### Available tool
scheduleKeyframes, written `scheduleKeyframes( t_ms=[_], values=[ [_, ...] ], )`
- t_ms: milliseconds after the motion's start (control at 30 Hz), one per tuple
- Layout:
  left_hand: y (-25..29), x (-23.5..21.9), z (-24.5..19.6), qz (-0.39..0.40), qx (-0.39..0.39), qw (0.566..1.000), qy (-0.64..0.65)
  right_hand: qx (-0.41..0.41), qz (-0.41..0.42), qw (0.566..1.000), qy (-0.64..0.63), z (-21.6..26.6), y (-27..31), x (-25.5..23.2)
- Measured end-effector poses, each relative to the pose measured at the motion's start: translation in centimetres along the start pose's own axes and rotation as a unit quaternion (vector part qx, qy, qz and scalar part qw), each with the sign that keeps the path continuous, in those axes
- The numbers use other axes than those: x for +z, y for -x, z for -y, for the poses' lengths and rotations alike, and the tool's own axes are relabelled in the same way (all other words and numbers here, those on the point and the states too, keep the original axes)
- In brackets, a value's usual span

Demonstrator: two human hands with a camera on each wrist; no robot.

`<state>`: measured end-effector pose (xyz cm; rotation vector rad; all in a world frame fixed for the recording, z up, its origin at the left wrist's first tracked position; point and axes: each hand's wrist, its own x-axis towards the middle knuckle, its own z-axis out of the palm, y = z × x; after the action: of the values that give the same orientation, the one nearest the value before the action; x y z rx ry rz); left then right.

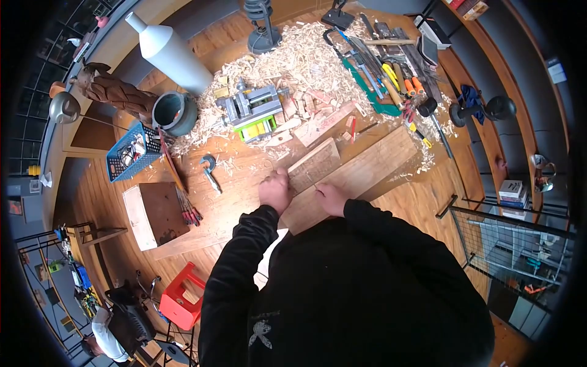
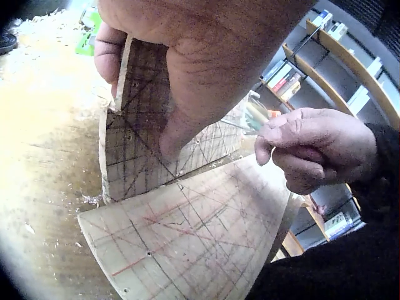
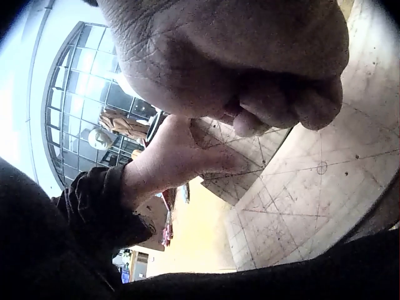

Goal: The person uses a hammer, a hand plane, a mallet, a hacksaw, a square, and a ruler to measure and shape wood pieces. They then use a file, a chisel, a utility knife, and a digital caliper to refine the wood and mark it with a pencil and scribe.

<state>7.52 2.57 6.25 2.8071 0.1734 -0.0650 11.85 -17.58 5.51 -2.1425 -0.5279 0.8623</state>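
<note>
In the head view my left hand grips the near end of a short wooden board. The left wrist view shows a dense pencil grid on this short board, with my thumb pressed on its face. Beside it lies a longer, paler board, marked with red and dark lines. Over this longer board, my right hand has its fingers curled. A thin rod reaches from its fingertips toward the short board; its kind is unclear. In the right wrist view the right hand's palm hides the rod.
Wood shavings cover the back of the table around a grey vise. Saws and hand tools lie at back right. A red pencil lies beyond the boards. At left are a clamp, a blue basket and a wooden box.
</note>
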Motion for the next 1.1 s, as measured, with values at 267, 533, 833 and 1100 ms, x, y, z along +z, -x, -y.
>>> scheduleKeyframes(
  t_ms=[267,533,833,1100],
  values=[
    [-0.1,0.0,0.1,0.009,-0.007,1.000,0.002,-0.014,0.013,1.000,0.010,-1.1,0.1,0.2],
    [-0.1,0.0,0.0,0.008,-0.008,1.000,0.001,0.002,0.022,1.000,0.015,-0.2,0.5,-0.5],
    [0.0,0.8,0.4,0.019,-0.018,1.000,-0.002,-0.003,0.015,0.999,0.031,-0.2,-0.1,-0.2],
    [0.0,0.1,0.2,0.011,-0.006,1.000,0.005,-0.017,-0.011,1.000,0.005,-0.7,0.0,-0.1]
  ],
)
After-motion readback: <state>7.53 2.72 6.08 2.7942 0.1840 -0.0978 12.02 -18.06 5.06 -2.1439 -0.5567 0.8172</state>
